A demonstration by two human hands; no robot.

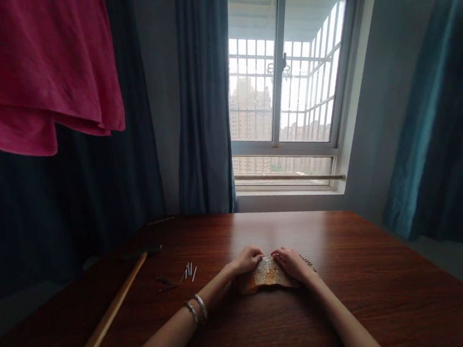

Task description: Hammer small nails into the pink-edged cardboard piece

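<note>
A small pale, speckled piece (266,273) lies on the dark wooden table (378,279) in front of me; I cannot tell what it is made of. My left hand (246,259) rests on its left edge with the fingers curled onto it. From the right, my right hand (290,263) presses on it with bent fingers, covering its right part. Two bracelets (197,309) sit on my left wrist.
A hammer with a long wooden handle (115,305) lies diagonally on the table's left side. Several thin nails (189,270) lie between it and my hands. A pink cloth (36,72) hangs at the upper left. Blue curtains (203,100) flank a window (284,82) behind the table.
</note>
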